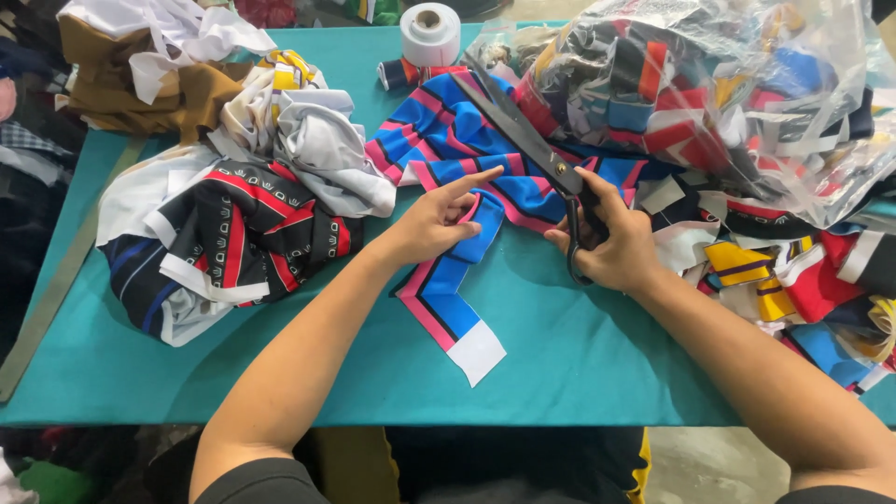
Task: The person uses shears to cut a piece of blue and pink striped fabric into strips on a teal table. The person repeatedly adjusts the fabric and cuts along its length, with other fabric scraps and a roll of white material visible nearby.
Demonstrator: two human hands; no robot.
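At the left of the frame, a heap of black, red and white printed fabric [224, 243] sits on the teal worktop [579, 355], with brown and white cloth [159, 65] piled at the upper left. Near centre, the left hand [437, 224] presses down on a blue, pink and black striped fabric strip [448, 289], index finger extended, the other fingers curled over the strip's folded part. The strip's white end lies below the hand, close to the worktop's near edge. Just right of centre, the right hand [611, 245] grips the handles of large black scissors [532, 140], whose blades point toward the upper left over the striped cloth. A roll of white tape [430, 34] stands at top centre. A clear plastic bag of colourful scraps [719, 93] fills the upper right. Bare worktop lies along the lower middle.
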